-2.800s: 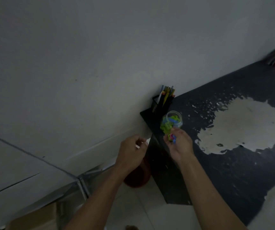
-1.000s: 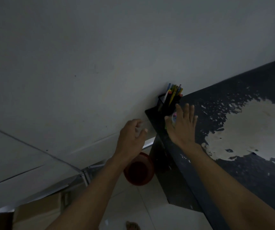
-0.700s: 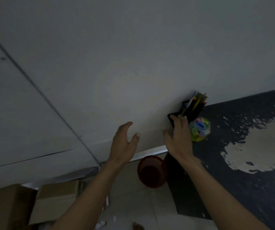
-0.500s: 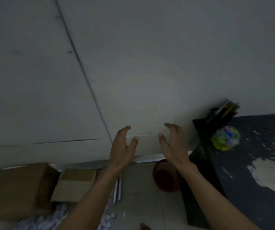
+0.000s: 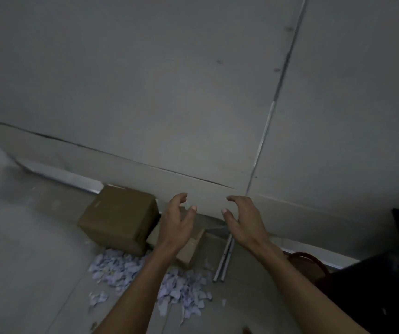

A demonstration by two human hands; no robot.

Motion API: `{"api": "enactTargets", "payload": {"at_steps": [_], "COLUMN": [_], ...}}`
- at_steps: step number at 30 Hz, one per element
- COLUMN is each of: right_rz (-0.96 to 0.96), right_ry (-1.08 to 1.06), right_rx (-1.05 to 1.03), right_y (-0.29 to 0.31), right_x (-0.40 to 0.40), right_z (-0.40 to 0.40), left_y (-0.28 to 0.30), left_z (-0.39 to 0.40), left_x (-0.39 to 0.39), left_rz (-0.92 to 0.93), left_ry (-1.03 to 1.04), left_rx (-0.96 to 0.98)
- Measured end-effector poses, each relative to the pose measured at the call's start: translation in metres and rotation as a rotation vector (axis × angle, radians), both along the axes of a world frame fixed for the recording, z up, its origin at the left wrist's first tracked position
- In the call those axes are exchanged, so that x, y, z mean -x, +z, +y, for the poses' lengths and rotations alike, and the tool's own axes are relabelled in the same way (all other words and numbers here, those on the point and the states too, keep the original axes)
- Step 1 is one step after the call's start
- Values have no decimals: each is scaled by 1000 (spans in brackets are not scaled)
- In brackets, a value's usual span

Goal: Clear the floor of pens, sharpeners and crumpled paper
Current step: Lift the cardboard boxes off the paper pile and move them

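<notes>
Both my hands hang in the air in front of the wall, palms facing each other, fingers loosely curved and holding nothing. My left hand [image 5: 178, 221] is over the cardboard boxes; my right hand [image 5: 244, 220] is a little to its right. Below them a heap of pale torn and crumpled paper [image 5: 145, 278] lies scattered on the floor tiles. The pen holder and the jar of sharpeners are out of view.
A large cardboard box [image 5: 119, 219] and a smaller one [image 5: 190, 247] stand against the wall. Two thin metal rods [image 5: 225, 260] lie on the floor. A red bin [image 5: 314, 266] stands beside the dark table [image 5: 381, 285] at the right edge.
My right hand let go of the jar on the table and both hands drew back empty. The view swung left, down to the boxes and paper on the floor.
</notes>
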State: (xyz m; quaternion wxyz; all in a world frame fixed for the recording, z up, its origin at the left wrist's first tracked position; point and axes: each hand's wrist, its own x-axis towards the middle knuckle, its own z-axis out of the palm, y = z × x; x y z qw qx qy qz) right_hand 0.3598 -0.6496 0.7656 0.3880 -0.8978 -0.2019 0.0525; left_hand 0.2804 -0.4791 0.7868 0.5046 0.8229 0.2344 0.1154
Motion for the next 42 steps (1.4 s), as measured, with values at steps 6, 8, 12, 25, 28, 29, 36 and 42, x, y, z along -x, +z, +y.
{"api": "enactTargets", "payload": {"at_steps": [6, 8, 12, 25, 28, 29, 36, 42], "right_rz": [36, 52, 87, 110, 115, 128, 195, 243], "right_ry": [93, 100, 120, 267, 310, 325, 369, 250], "right_rx": [12, 21, 35, 49, 66, 74, 133, 123], "right_y": [-7, -9, -16, -34, -39, -41, -62, -70], "right_x": [57, 73, 102, 109, 107, 109, 121, 136], "right_z": [83, 102, 140, 244, 272, 282, 348, 425], "left_y": [-11, -14, -26, -35, -37, -40, -55, -64], "left_z": [82, 99, 134, 215, 240, 248, 315, 407], "left_x": [63, 78, 105, 146, 153, 157, 173, 172], "left_rz": [15, 19, 47, 132, 145, 153, 190, 184], "left_ry": [122, 124, 125, 275, 344, 358, 406, 316], "left_rx": [8, 31, 44, 10, 8, 0, 22, 29]}}
